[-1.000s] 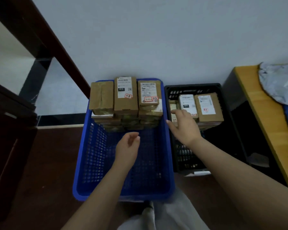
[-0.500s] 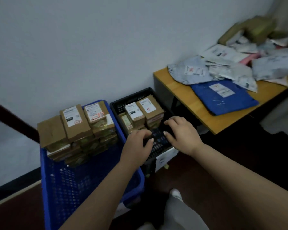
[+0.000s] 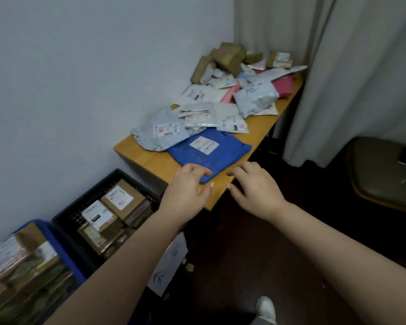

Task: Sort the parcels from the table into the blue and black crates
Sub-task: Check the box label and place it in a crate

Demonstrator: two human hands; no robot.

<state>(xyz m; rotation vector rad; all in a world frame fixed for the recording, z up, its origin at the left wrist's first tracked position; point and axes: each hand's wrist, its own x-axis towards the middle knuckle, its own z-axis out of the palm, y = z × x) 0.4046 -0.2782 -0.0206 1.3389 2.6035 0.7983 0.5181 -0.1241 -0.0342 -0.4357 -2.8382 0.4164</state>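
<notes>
Here the fingers (image 3: 198, 171) of the left hand (image 3: 185, 195) curl loosely onto the near corner of the blue parcel (image 3: 209, 154) in the middle of the frame, touching it without clamping it. The right hand (image 3: 253, 186) hovers just beside that corner over the tabletop (image 3: 150, 158) edge, its fingers bent, relaxed and holding nothing. Behind the blue parcel, a heap of grey, white and pink parcels (image 3: 232, 102) runs toward the upper right. At lower left, the black crate (image 3: 80, 205) holds cardboard boxes (image 3: 117, 207), and the blue crate (image 3: 59, 249) beside it holds more.
</notes>
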